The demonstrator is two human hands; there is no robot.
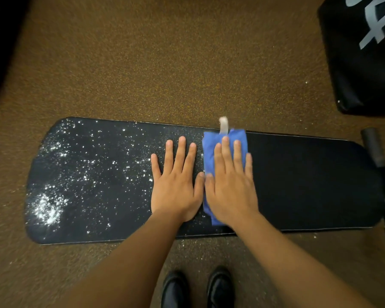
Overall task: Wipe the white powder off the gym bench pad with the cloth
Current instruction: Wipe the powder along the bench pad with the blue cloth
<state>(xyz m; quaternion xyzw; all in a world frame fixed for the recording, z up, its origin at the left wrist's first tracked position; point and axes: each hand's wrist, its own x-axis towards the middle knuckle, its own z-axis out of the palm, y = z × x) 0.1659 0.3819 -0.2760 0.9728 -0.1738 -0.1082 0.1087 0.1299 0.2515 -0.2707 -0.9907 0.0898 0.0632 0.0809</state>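
The white powder is scattered over the 9 o'clock half of the black bench pad, thickest toward 8 o'clock near the rounded end and thinning to fine specks toward the middle; the 3 o'clock half looks clean. The blue cloth is laid folded across the middle of the pad, at the boundary between the dusty and clean parts, with a pale tag showing at its 12 o'clock edge. It is pressed flat under the right hand, which is spread open with fingers extended rather than gripping. The left hand is laid open and flat on the bare pad just beside the cloth at 9 o'clock, the two thumbs nearly touching. The wiping appears to be about half done. The next move probably calls for the left hand to be cleared from the path and the cloth pushed toward 9 o'clock with steady pressure, so the powder is carried off the end rather than smeared. Some specks lie on the brown floor at 6 o'clock.
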